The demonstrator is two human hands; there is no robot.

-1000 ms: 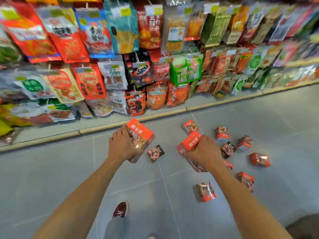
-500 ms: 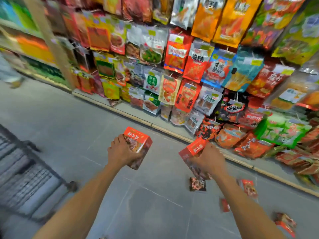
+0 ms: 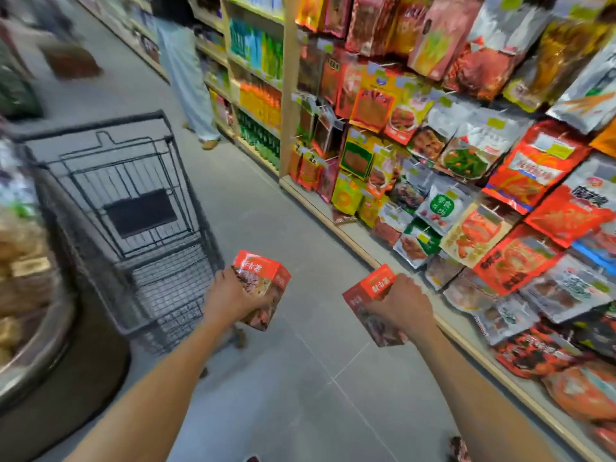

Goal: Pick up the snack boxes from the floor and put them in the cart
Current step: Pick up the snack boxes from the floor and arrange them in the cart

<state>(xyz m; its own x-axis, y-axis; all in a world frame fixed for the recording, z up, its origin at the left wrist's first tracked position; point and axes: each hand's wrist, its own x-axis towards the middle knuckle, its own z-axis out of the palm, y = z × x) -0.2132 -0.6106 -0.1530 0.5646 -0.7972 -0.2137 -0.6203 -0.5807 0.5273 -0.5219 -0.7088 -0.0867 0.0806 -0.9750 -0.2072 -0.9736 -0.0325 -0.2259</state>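
My left hand (image 3: 230,296) grips a red snack box (image 3: 263,288) with a meat picture, held tilted above the grey floor. My right hand (image 3: 401,305) grips a second red snack box (image 3: 370,308) of the same kind. A dark wire shopping cart (image 3: 140,208) stands to the left, its near corner just left of my left hand. Its basket looks empty from here. One more snack box (image 3: 458,448) lies on the floor at the bottom edge, partly cut off.
Shelves of hanging snack bags (image 3: 466,161) line the right side, with a low ledge (image 3: 366,248) along the floor. A round display bin (image 3: 40,328) of goods stands at the left. A person (image 3: 186,71) stands farther down the aisle.
The view has swung left, away from the boxes scattered on the floor. The cart has come fully into view. Both hands keep their boxes.
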